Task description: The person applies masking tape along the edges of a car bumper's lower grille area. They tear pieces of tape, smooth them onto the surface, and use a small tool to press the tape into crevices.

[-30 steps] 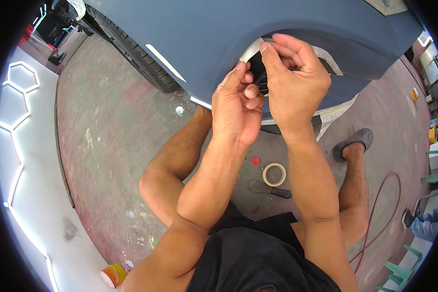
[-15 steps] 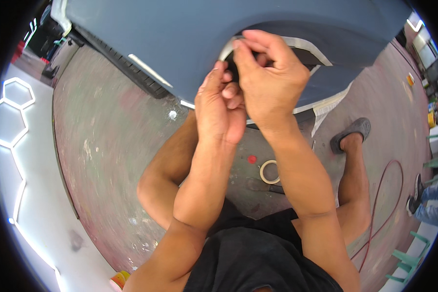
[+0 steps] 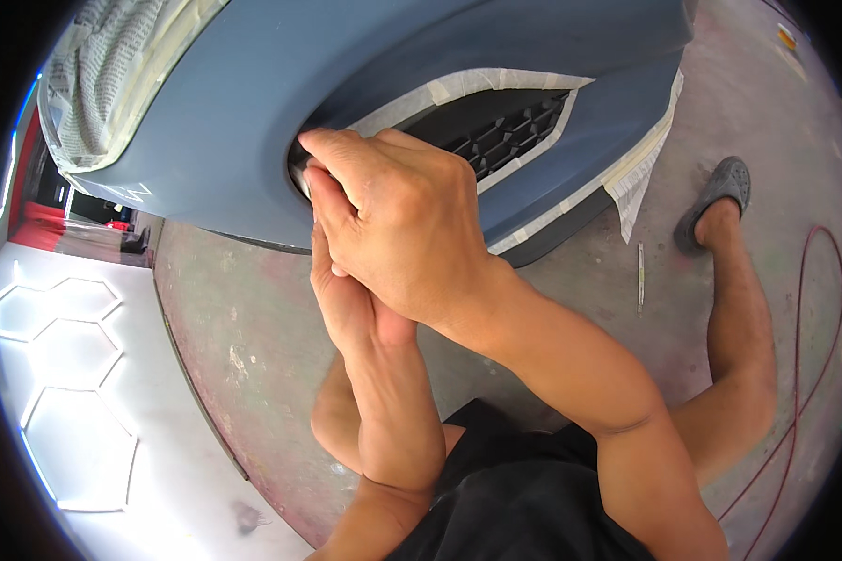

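A blue-grey car bumper (image 3: 234, 103) fills the far side, with masking tape (image 3: 458, 86) edging its dark grille opening (image 3: 510, 136). My right hand (image 3: 407, 201) is pinched at the left end of that opening, its fingertips at a pale bit of the tape. Just below and partly behind it, my left hand (image 3: 346, 304) reaches up with closed fingers to the same spot. The right hand hides most of the left fingers, so I cannot make out what they hold.
Newspaper masking (image 3: 112, 79) covers a part at the far left. A paper flap (image 3: 632, 201) hangs from the bumper's lower right edge. On the floor at the right lie a thin pale strip (image 3: 641, 278) and a red hose (image 3: 799, 393). Bright hexagonal lights (image 3: 79, 449) line the left.
My view has shifted, with more grille and newspaper showing. Both hands are now at the opening's left end, the right one reaching across the left. The tape roll has left view.
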The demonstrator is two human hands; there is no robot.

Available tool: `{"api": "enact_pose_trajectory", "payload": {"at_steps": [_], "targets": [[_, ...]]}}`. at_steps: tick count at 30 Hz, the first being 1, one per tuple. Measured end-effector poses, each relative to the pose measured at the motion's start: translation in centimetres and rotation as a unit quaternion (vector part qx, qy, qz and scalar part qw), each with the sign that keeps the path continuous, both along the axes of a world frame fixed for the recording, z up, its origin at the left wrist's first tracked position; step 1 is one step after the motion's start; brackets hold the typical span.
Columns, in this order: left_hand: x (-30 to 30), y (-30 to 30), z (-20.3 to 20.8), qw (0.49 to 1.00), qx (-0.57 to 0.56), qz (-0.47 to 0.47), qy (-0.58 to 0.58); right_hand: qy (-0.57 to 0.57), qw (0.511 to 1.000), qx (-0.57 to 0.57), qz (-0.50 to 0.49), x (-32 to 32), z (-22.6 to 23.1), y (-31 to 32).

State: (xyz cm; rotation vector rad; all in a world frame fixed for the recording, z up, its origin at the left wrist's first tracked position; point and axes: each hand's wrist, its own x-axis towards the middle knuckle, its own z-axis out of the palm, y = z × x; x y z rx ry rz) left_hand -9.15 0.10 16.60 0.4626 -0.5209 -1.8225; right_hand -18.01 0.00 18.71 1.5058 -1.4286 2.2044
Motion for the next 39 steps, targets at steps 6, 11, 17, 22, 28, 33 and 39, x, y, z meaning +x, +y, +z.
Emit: {"api": "enact_pose_trajectory", "payload": {"at_steps": [6, 11, 17, 22, 28, 33, 39], "targets": [[0.3, -0.5, -0.6, 0.999, -0.020, -0.027, 0.035, -0.004, 1.000, -0.008, 0.020, -0.5, 0.1, 0.0], [0.2, -0.3, -0.8, 0.999, -0.023, -0.020, 0.026, -0.013, 0.999, -0.016, 0.026, -0.3, 0.1, -0.1], [0.5, -0.7, -1.4, 0.999, -0.012, -0.020, 0.035, -0.035, 0.999, 0.006, 0.022, 0.5, 0.3, -0.3], [0.4, -0.6, -1.5, 0.999, -0.003, -0.023, 0.044, -0.062, 0.998, 0.009, -0.012, 1.6, 0.1, -0.7], [0.4, -0.5, -1.2, 0.998, -0.012, -0.026, 0.049, -0.060, 0.997, -0.024, -0.033, 2.3, 0.0, -1.1], [0.5, -0.5, -1.1, 0.997, -0.031, -0.034, 0.055, -0.059, 0.997, -0.028, -0.033, 2.4, -0.1, -1.1], [-0.5, -0.2, 0.0, 1.000, 0.014, 0.017, 0.019, -0.084, 0.996, -0.001, -0.013, 2.4, 0.2, -0.9]]}}
